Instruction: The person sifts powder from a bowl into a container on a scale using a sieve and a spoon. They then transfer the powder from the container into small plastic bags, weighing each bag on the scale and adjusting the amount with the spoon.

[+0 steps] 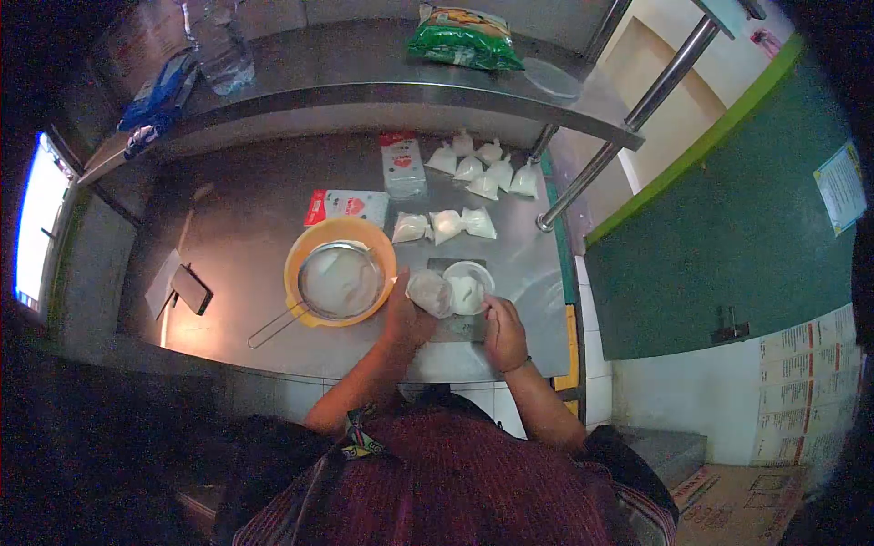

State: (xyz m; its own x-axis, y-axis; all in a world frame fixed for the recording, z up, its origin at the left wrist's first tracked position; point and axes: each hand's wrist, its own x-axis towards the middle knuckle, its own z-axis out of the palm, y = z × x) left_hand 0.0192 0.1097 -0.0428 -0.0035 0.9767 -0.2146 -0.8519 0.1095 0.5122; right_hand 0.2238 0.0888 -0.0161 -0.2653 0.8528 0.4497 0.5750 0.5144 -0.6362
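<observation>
Centre frame: left hand [407,314] clamped on a bag [430,293] of white powder, tilted over a cup [469,288] on a scale; right hand [503,329] steadies the cup w/ fingers closed. Risk: powder spills if bag slips.

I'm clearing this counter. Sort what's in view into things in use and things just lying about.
In use: left hand holding a small bag of white powder; right hand at the round container; sieve in the orange bowl.

Lying about: phone, filled bags, carton, green packet, water bottle.
</observation>
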